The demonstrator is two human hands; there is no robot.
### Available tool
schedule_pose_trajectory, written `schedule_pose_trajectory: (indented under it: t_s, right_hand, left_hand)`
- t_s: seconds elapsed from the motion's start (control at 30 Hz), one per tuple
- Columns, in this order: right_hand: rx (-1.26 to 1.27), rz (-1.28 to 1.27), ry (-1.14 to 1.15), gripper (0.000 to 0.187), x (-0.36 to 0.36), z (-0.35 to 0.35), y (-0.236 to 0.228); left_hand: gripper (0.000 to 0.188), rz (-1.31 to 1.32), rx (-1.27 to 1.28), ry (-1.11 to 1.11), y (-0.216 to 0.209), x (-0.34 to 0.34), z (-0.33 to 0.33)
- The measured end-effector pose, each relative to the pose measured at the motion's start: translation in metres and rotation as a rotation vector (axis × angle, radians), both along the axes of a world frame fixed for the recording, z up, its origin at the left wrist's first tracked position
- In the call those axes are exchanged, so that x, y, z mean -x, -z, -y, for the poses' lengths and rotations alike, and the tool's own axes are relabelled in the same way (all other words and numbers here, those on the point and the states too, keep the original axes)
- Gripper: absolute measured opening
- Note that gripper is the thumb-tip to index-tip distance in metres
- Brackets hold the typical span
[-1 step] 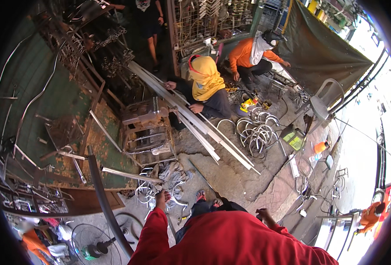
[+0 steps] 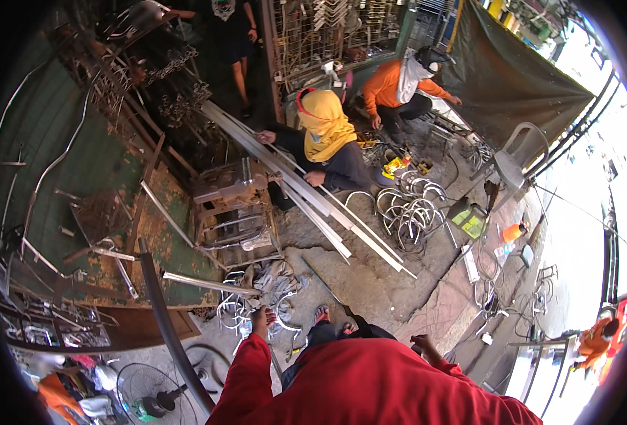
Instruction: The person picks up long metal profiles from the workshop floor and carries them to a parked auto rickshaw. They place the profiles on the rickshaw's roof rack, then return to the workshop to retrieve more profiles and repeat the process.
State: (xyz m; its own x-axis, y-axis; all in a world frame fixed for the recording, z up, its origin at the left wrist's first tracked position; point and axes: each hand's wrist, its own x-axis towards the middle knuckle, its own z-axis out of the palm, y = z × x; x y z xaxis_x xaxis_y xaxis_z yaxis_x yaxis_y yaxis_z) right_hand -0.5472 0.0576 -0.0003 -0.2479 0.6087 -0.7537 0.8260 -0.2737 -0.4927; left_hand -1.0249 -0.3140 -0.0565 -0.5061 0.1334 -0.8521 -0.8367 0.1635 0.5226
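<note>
My left hand [image 2: 262, 322], in a red sleeve, hangs low with its fingers loosely apart and nothing visible in them. It is nearest to a heap of bent shiny metal tubes [image 2: 285, 312] on the ground by a grey cloth [image 2: 279, 275]. A straight metal tube [image 2: 211, 283] juts from the table edge, its end just beyond this hand. On the other side my right hand [image 2: 426, 347] is held beside my body, fingers curled; what they hold, if anything, is too dark to make out. Ahead of my feet lies a thin dark rod [image 2: 322, 281].
A person in a yellow head cover [image 2: 324, 131] grips long flat metal bars [image 2: 303, 185]. Beyond, a person in orange [image 2: 391, 92] crouches. Curved metal tubes [image 2: 407, 219] lie on the ground. A thick black pipe [image 2: 163, 319] and a fan [image 2: 154, 397] stand left; a chair [image 2: 515, 159] stands right.
</note>
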Motion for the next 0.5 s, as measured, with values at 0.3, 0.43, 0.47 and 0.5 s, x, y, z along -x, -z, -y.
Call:
schedule_pose_trajectory:
  t_s: [0.3, 0.43, 0.47, 0.5]
  right_hand:
    - [0.104, -0.033, 0.434, 0.027, -0.016, 0.022, -0.012]
    - [0.076, -0.071, 0.467, 0.027, -0.024, 0.034, -0.012]
    - [0.063, -0.070, 0.461, 0.027, -0.028, 0.038, -0.011]
    - [0.054, -0.031, 0.456, 0.027, -0.035, 0.043, -0.011]
  left_hand:
    - [0.030, 0.143, 0.009, 0.235, 0.024, -0.041, -0.031]
    - [0.031, 0.130, -0.020, 0.238, 0.025, -0.037, -0.047]
    - [0.031, 0.105, -0.028, 0.242, 0.023, -0.035, -0.052]
    - [0.031, 0.110, 0.021, 0.238, 0.020, -0.034, -0.056]
